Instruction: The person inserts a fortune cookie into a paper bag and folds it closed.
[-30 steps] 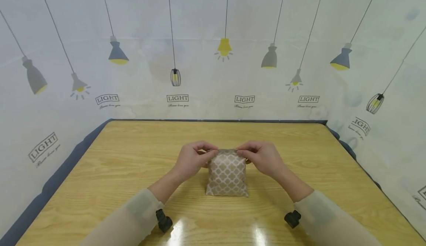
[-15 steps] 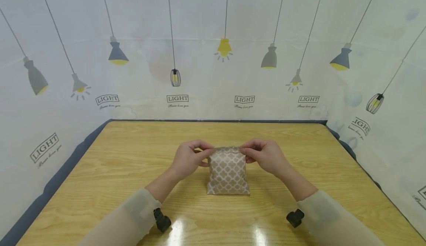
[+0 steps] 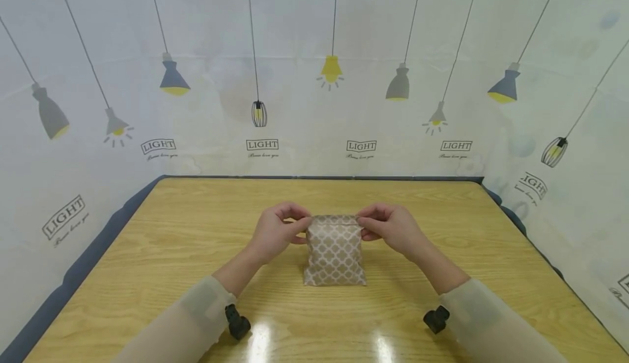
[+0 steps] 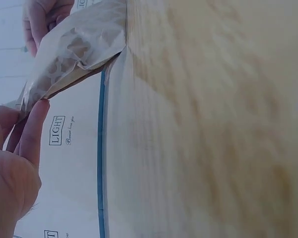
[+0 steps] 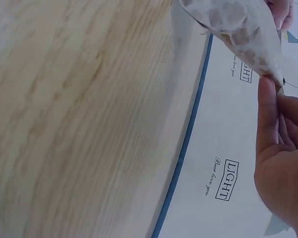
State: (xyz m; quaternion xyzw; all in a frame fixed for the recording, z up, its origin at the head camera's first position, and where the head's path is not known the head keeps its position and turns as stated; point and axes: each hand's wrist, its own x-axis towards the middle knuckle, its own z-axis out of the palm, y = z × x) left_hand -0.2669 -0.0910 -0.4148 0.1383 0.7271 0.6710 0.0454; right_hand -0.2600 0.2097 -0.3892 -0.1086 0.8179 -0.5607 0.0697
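A beige paper bag (image 3: 335, 256) with a white lattice pattern stands upright on the wooden table, its top edge folded over in a narrow band. At the top left corner my left hand (image 3: 279, 233) pinches the bag between thumb and fingers. My right hand (image 3: 393, 229) pinches the opposite top corner the same way. In the left wrist view the bag (image 4: 82, 47) bulges, with fingers at its upper edge. The right wrist view shows thumb and fingertips on the corner of the bag (image 5: 238, 29). What the bag contains is hidden.
The wooden table (image 3: 196, 232) reaches back to a pale wall sheet (image 3: 295, 106) printed with hanging lamps and LIGHT labels. A dark blue strip runs along the table's far edge. Each wrist carries a small black camera (image 3: 238, 322).
The top of the bag now shows a folded band with a visible crease. Both hands have moved slightly apart and up to the top corners, keeping their pinch.
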